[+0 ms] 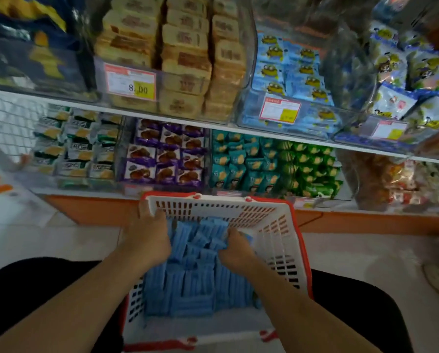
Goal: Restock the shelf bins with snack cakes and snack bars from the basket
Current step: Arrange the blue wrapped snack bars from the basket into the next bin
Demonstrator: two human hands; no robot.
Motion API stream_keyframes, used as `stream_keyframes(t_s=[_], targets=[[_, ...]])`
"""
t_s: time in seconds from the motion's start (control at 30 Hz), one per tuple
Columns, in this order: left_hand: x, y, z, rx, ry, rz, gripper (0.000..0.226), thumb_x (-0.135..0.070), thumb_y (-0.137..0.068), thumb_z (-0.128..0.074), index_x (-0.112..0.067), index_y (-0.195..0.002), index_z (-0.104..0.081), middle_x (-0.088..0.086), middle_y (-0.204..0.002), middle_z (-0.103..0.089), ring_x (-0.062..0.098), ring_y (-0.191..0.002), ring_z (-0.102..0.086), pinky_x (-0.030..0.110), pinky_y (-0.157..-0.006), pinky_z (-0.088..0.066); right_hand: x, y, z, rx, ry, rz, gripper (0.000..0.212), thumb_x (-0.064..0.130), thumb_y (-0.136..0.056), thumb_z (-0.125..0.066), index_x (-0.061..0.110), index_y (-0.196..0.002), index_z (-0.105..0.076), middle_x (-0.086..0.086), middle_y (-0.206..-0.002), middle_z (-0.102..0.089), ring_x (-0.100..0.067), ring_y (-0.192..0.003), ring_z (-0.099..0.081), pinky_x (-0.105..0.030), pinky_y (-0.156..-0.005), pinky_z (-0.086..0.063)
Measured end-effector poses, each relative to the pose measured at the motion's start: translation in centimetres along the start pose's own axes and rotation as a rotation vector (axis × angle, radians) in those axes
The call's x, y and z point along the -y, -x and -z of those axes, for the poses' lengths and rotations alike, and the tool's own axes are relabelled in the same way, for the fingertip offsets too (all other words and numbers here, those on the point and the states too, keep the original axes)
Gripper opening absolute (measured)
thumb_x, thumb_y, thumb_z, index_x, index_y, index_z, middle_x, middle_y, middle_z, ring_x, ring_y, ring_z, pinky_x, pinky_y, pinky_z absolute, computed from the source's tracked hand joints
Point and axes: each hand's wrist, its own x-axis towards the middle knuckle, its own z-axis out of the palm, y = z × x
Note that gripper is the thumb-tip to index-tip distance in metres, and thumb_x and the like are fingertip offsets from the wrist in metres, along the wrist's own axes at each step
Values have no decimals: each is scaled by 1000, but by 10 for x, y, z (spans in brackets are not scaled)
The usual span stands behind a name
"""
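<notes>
A white basket with a red rim (284, 240) sits in front of me on the floor, filled with several blue-wrapped snack packs (193, 276). My left hand (149, 235) holds the basket's far left corner, thumb inside and fingers over the rim. Inside the basket, my right hand (235, 247) has its fingers curled round a bunch of the blue packs near the far side. On the upper shelf a clear bin (287, 115) holds matching blue snack cakes.
The upper shelf also carries a bin of tan cakes (177, 59) and bagged snacks (412, 80). Below are bins of purple (165, 154), teal (241, 161) and green (307, 166) packs. White tiled floor (353, 256) lies on both sides.
</notes>
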Motion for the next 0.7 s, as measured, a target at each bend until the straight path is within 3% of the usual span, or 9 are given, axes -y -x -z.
stream_keyframes(t_s=[0.1,0.17,0.23,0.33,0.4,0.5,0.6,0.7], targets=[[3,-10,-7,31,95,9,57,-18,-90,-65,-11,-139,-37,7,-154,1,29,-123,-44,41,-95,-57,4,-32,-11,-54,-128,-84,76,18,-90,-72,18,-152,-30,-9,-148,-44,-25,-111,-57,-26,-65,-54],[4,-16,-13,55,102,32,62,-21,-91,-62,-13,-145,-33,6,-156,2,32,-125,-43,45,-95,-56,5,-52,-19,-86,-197,-93,81,17,-88,-75,22,-153,-27,-8,-145,-48,-23,-108,-57,-17,-57,-49],[6,-22,-18,105,77,67,73,-26,-89,-60,-16,-153,-25,6,-159,7,38,-134,-37,51,-101,-52,7,-68,-26,-73,-264,-127,71,15,-91,-74,24,-148,-33,-6,-138,-54,-19,-103,-58,-16,-61,-49],[3,-29,-23,163,38,89,76,-29,-90,-57,-19,-155,-20,5,-164,19,46,-150,-6,63,-110,-40,11,-75,-31,-91,-232,-115,33,21,-94,-71,24,-123,-56,-1,-119,-66,-16,-99,-63,-26,-76,-54],[0,-33,-23,197,22,111,73,-30,-92,-55,-23,-155,-20,5,-165,19,49,-151,4,69,-111,-35,12,-69,-26,-128,-90,-95,5,24,-96,-66,25,-100,-62,3,-97,-67,-13,-84,-64,-27,-65,-53],[1,-40,-21,259,18,136,70,-26,-84,-53,-27,-150,-28,7,-167,9,52,-150,-1,70,-109,-36,8,-59,-15,-187,-16,-91,16,16,-100,-57,23,-86,-56,2,-84,-60,-14,-70,-57,-27,-50,-41],[-2,-41,-16,267,19,146,67,-21,-77,-50,-28,-143,-38,11,-165,-6,52,-148,-9,69,-108,-38,6,-44,4,-248,-100,-44,9,18,-99,-57,21,-105,-63,-2,-92,-66,-19,-73,-65,-33,-53,-54],[-14,-34,-5,251,-44,144,59,-18,-89,-55,-24,-146,-42,12,-162,-16,48,-148,-9,63,-112,-38,6,-18,31,-216,-270,21,12,14,-99,-59,23,-93,-64,-3,-90,-70,-24,-74,-73,-46,-62,-64]])
